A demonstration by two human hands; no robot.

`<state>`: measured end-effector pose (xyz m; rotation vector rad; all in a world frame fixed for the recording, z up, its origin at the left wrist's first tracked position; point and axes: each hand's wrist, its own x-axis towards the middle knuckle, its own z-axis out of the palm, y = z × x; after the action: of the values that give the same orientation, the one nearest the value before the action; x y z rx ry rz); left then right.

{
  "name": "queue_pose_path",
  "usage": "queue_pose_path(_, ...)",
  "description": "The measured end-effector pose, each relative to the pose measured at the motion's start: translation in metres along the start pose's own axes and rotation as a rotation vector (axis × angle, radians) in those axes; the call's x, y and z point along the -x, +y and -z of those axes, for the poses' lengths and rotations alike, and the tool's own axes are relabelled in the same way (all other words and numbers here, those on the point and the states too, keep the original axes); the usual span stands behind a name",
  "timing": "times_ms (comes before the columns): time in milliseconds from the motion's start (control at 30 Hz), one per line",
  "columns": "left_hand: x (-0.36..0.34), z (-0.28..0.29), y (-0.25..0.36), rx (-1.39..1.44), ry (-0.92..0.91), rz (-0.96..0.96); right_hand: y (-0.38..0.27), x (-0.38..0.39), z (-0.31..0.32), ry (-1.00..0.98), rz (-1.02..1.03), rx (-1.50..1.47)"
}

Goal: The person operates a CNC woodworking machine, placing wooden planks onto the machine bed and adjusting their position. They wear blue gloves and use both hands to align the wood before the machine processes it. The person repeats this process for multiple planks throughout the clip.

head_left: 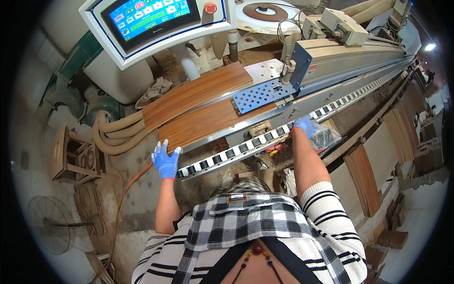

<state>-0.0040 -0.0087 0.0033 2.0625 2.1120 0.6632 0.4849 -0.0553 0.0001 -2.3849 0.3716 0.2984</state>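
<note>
My left hand [166, 162], in a blue glove with pale fingertips, is open with its fingers spread at the near left corner of a brown wood-grain board [203, 124]. The board lies flat on the machine's bed, its right end under a blue perforated plate [262, 96]. A second wood-grain board [198, 93] lies just behind it. My right hand [306, 126], gloved the same way, lies over the white roller rail [243, 147] with nothing visible in it; its fingers are partly hidden. Beside it is a clear plastic bag [326, 137] with dark contents.
A control panel [151, 23] with a lit screen and red button stands at the back left. The long machine beam [350, 59] runs to the far right. Beige hoses [116, 135] and a fan [49, 225] are at left. Stacked boards [363, 180] lean at right.
</note>
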Motion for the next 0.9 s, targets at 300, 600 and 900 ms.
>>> queue_pose_path(300, -0.002, 0.002, 0.002, 0.015, -0.018, 0.014, 0.005, -0.008, -0.014, 0.112, 0.009, -0.042)
queue_pose_path(600, -0.007, 0.004, 0.012, 0.004, -0.057, -0.014, 0.008, -0.019, -0.023, 0.124, 0.006, -0.008)
queue_pose_path(900, -0.007, -0.008, 0.046, -0.053, -0.077, -0.040, 0.008, -0.017, -0.022, 0.122, 0.017, -0.034)
